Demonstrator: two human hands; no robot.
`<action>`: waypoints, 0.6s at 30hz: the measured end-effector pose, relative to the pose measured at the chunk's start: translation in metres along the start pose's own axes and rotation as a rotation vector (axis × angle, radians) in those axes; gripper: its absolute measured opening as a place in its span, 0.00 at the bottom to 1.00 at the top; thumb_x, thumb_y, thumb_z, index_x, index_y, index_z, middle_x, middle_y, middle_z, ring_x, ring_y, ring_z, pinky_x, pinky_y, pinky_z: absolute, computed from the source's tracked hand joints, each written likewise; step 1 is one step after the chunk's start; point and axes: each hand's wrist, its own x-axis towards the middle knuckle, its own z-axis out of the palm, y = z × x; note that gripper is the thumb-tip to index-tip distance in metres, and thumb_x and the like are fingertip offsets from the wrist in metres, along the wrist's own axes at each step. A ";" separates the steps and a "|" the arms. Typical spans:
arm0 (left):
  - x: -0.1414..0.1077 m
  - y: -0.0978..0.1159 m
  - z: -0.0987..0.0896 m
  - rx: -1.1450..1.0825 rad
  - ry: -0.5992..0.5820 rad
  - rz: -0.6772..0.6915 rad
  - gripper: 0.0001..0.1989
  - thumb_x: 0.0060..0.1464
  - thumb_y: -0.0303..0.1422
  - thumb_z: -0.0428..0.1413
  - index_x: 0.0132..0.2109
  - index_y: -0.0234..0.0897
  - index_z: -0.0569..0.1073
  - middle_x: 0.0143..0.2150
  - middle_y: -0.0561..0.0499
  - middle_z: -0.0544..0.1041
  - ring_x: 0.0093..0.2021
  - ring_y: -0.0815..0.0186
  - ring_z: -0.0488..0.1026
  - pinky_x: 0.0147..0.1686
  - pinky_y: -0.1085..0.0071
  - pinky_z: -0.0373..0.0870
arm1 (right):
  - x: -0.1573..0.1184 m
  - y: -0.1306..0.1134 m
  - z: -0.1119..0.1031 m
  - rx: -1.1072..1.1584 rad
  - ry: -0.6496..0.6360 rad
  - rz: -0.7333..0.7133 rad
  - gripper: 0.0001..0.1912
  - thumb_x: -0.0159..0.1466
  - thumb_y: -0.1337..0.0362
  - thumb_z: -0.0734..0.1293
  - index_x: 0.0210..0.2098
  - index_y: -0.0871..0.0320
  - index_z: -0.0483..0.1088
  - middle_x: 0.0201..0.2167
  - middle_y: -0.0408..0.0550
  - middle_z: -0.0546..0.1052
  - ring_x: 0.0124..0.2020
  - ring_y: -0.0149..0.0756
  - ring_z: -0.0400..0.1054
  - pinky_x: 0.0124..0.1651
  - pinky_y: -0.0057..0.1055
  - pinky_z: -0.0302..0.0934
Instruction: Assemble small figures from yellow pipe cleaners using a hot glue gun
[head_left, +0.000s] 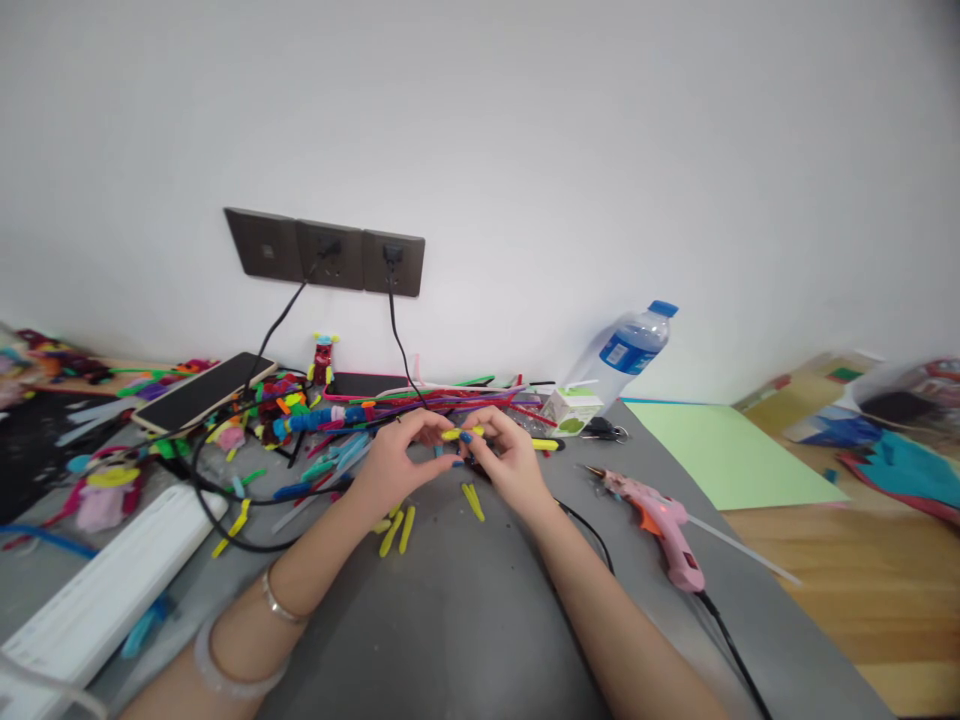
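In the head view, we see both bare hands together over the grey tabletop [427, 640]. The right hand [510, 465] pinches a short, fuzzy yellow stem piece [453, 435] between thumb and fingertips, which puts the piece between the two hands. The left hand [405, 460] curves in from the other side, its index fingertip at the piece and its thumb lower down; we cannot tell whether it grips too.

Below the hands, we find a small pair of fuzzy yellow strips [472, 502] and, nearer the left forearm, a loose group of short yellow stems [406, 530]. Behind the hands lies a long bundle of multicoloured fuzzy stems [517, 397], with a small white-and-green carton [571, 411] to its right and a clear plastic bottle with a blue cap [634, 350] near the wall.

To our right, a pink glue gun [675, 545] lies on the table, close to a pale green paper sheet [712, 455]. To our left are a black-screened phone [206, 393] and a long white power strip [112, 575].
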 end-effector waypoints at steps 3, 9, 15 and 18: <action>0.000 0.001 0.001 0.018 0.025 -0.017 0.07 0.54 0.29 0.61 0.41 0.37 0.74 0.35 0.51 0.78 0.34 0.66 0.75 0.37 0.71 0.72 | 0.000 -0.001 0.001 -0.024 -0.002 -0.012 0.06 0.67 0.60 0.65 0.38 0.56 0.67 0.24 0.41 0.74 0.25 0.31 0.69 0.30 0.27 0.59; 0.002 0.003 0.001 0.063 0.031 0.005 0.04 0.54 0.28 0.60 0.39 0.37 0.74 0.32 0.53 0.77 0.32 0.68 0.73 0.35 0.73 0.70 | -0.001 0.000 0.001 -0.018 -0.036 -0.007 0.07 0.67 0.60 0.66 0.39 0.56 0.67 0.25 0.42 0.75 0.26 0.32 0.71 0.30 0.27 0.61; 0.002 0.001 0.000 0.107 0.042 0.020 0.03 0.55 0.28 0.59 0.38 0.37 0.73 0.32 0.53 0.77 0.31 0.68 0.72 0.34 0.73 0.69 | -0.001 0.001 0.002 -0.003 -0.056 0.003 0.08 0.67 0.58 0.65 0.40 0.57 0.67 0.25 0.43 0.75 0.26 0.32 0.71 0.29 0.26 0.61; 0.001 0.002 0.000 0.126 0.035 0.031 0.05 0.54 0.28 0.60 0.39 0.37 0.72 0.33 0.53 0.77 0.32 0.68 0.73 0.34 0.73 0.69 | -0.001 0.000 0.002 -0.013 -0.053 0.001 0.09 0.67 0.57 0.65 0.39 0.57 0.67 0.25 0.42 0.74 0.26 0.31 0.70 0.28 0.26 0.60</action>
